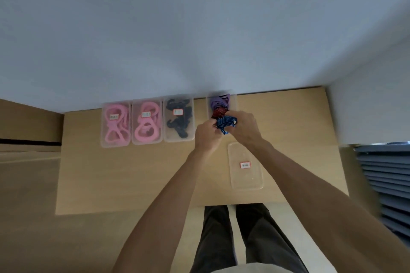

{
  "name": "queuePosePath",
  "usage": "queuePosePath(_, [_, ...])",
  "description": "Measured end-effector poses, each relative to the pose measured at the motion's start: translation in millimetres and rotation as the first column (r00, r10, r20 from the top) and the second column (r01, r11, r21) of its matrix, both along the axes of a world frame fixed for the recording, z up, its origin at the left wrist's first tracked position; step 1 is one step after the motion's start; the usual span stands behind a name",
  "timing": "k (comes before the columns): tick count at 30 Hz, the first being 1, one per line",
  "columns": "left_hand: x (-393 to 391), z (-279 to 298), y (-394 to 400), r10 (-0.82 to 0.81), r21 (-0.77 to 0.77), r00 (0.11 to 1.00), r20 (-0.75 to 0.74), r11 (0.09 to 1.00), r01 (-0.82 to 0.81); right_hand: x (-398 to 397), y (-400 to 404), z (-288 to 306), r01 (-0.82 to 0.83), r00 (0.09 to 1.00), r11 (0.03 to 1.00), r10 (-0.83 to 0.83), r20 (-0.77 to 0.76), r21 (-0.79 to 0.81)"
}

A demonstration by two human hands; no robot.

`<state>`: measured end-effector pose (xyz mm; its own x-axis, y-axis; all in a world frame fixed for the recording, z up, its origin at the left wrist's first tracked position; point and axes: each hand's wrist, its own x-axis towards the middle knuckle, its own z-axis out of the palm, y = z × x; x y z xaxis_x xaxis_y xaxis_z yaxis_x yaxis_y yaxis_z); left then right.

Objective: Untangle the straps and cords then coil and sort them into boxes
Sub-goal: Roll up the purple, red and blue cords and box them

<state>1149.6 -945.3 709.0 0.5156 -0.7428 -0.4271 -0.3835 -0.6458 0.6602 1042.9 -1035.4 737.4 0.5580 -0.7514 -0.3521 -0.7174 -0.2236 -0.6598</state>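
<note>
A blue striped cord, bunched in a coil, hangs between both hands just in front of an open clear box at the table's far edge. My right hand grips the coil from the right. My left hand pinches its left side. Inside that box lie a purple strap and a red striped cord. The box's lid, clear with a red-edged label, lies flat on the table below my right hand.
Three closed clear boxes line the far edge to the left: two with pink straps, one with black cords. The wooden table meets a white wall. A stack of blue trays stands at the right.
</note>
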Motion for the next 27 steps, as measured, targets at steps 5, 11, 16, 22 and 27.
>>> queuePosePath(5, [5.7, -13.2, -2.6, 0.008, -0.017, 1.0, 0.01, 1.0, -0.008, 9.3, 1.0, -10.7, 0.005, 1.0, 1.0, -0.005, -0.03, 0.016])
queuePosePath(11, [7.3, -5.8, 2.8, 0.085, -0.131, 0.995, 0.057, 0.988, -0.077, 5.2, -11.5, -13.9, 0.103, 0.995, 0.987, -0.104, -0.002, 0.125])
queuePosePath(16, [14.4, -11.9, 8.0, -0.058, -0.108, 0.985, 0.159, 0.991, 0.076, 6.7, -12.1, -22.4, 0.032, 0.996, 0.989, -0.019, -0.092, 0.143])
queuePosePath(22, [26.7, -13.9, -2.4, -0.213, -0.072, 0.963, 0.163, 0.971, 0.227, 9.2, -3.5, -28.1, -0.106, 0.99, 0.994, 0.109, -0.09, 0.039])
queuePosePath(27, [33.0, -11.6, -1.4, -0.225, -0.103, 0.971, 0.079, 0.967, 0.233, -4.0, -10.6, -28.6, 0.146, 0.984, 0.97, -0.163, 0.072, 0.192])
